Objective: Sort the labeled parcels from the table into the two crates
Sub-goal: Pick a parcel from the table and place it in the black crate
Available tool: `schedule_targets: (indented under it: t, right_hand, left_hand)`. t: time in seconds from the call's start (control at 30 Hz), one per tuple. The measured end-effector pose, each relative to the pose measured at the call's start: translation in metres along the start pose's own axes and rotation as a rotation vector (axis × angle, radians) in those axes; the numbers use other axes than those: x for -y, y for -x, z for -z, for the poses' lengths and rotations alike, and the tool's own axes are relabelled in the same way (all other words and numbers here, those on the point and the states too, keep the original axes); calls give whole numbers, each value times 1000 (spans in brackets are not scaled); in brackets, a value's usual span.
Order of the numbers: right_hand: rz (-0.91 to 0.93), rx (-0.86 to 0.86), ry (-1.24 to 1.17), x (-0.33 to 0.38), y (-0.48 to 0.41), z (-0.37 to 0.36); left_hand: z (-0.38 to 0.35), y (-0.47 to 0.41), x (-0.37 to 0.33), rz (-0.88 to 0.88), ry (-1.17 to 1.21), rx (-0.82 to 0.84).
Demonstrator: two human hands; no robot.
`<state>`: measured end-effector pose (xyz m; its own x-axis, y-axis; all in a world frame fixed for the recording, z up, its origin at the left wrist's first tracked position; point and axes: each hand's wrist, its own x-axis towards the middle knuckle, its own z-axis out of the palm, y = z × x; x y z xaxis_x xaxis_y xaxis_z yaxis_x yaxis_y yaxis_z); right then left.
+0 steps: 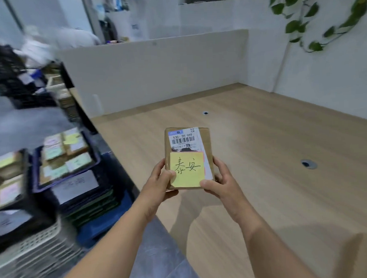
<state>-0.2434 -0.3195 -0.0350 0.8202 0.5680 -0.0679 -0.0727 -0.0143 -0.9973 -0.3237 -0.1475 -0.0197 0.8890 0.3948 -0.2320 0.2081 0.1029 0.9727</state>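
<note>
- Blue plastic crate (pixel 34 168) and black crate (pixel 26 173), near left, blurred: wrong-crate drop possible.
- Brown cardboard parcel (pixel 205 144) above light wooden table (pixel 262 135), pinched by left hand (pixel 159 182) and right hand (pixel 220 183): may slip.
- Yellow sticky note (pixel 187 170) under thumb: could peel.

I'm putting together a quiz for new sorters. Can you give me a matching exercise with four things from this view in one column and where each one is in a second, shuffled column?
Things
1. yellow sticky note
2. white shipping label
3. blue crate
4. trailing plant

Places
A. upper right corner of the view
B. upper part of the parcel's face
C. beside the table's left edge, holding parcels
D. lower part of the parcel's face, its edge under the left hand's thumb

Pairs: 1-D, 2-B, 3-C, 4-A
</note>
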Motion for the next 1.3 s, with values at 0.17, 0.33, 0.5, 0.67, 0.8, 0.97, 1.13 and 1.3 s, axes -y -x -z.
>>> schedule_targets:
  t: [0.17,0.33,0.5,0.67,0.8,0.97,1.13,1.3]
  right_hand:
    - [-1,162,15,-5,-16,-25]
    - [-29,239,29,-14,-27,-57]
    - [-46,308,75,-16,-43,-107]
    - [-26,385,86,-9,-65,-180]
    - [0,456,104,-2,-81,-257]
    - [-7,531,147,0,-101,-352]
    - [-36,561,202,-13,-112,-439]
    - [-89,575,228,-26,-120,-503]
  left_hand:
    - [24,21,3,14,2,-122]
    - [52,38,12,57,-21,-241]
    - [111,59,19,39,-155,-441]
    - [191,76,25,-34,-305,-633]
    - [264,87,30,-24,-535,-691]
    - [352,101,33,-6,-660,-737]
    - [436,111,44,55,-742,-767]
    - [495,118,59,105,-761,-789]
